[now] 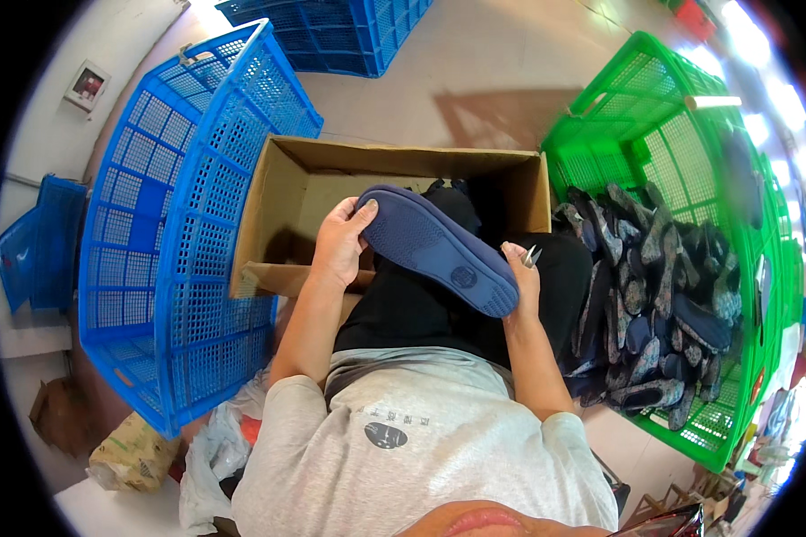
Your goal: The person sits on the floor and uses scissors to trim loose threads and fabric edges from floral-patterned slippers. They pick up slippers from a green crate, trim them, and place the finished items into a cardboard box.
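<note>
Blue shoe (434, 246): held above the lap, sole facing the camera, lying aslant with its left end higher. Patterned sole and a strip of the side visible; upper and opening turned away, hidden.

Left hand (338, 240): grasping the upper-left end, thumb on the sole edge; other fingers out of sight behind. Right hand (524, 282): grasping the lower-right end, fingers largely concealed by the shoe. It also carries a small metal tool (532, 257); only pointed tips project, the rest covered by the hand, so exact kind unclear.

Beyond the shoe: open cardboard box (412, 157). Dark items (457, 204) inside, partly masked by the shoe and lost in shadow; number cannot be told.

Right: green crate (685, 166) with a heap of dark shoes (645, 304), overlapping, lower layers buried. Its far right side is blurred, with glare behind.

Left: blue crate (175, 268), tilted in view. Second blue crate (340, 36) cut off by the top edge. Lower left: pale plastic bag (210, 474), partly behind the person's sleeve (287, 425).
</note>
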Action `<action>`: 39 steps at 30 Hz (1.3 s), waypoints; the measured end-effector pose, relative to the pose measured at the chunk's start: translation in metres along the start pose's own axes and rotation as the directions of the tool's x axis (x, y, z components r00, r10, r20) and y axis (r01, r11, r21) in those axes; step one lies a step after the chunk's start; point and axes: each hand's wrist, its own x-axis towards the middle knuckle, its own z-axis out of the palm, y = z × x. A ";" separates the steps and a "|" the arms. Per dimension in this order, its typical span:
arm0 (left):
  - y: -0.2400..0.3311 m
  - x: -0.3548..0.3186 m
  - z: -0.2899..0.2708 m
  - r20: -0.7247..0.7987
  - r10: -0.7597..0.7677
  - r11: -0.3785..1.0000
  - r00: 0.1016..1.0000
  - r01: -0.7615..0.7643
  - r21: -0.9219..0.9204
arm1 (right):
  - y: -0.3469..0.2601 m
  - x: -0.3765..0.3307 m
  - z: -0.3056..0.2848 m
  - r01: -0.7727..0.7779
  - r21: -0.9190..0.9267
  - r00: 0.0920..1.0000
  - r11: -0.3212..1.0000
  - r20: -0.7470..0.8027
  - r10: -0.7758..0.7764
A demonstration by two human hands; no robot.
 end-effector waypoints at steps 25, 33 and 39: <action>0.123 -0.089 -0.031 -0.242 0.967 0.118 -0.072 -0.718 0.686 | 0.027 0.005 -0.020 -0.124 -0.039 0.977 0.992 0.173 0.128; 0.078 -0.063 -0.004 -0.027 0.938 0.298 0.346 -0.762 0.575 | -0.011 -0.008 -0.022 0.169 0.022 0.978 0.985 0.121 -0.170; 0.051 -0.057 0.006 0.056 0.855 0.374 0.515 -0.689 0.620 | -0.088 -0.008 -0.097 0.338 -0.106 0.938 0.935 -0.035 -0.344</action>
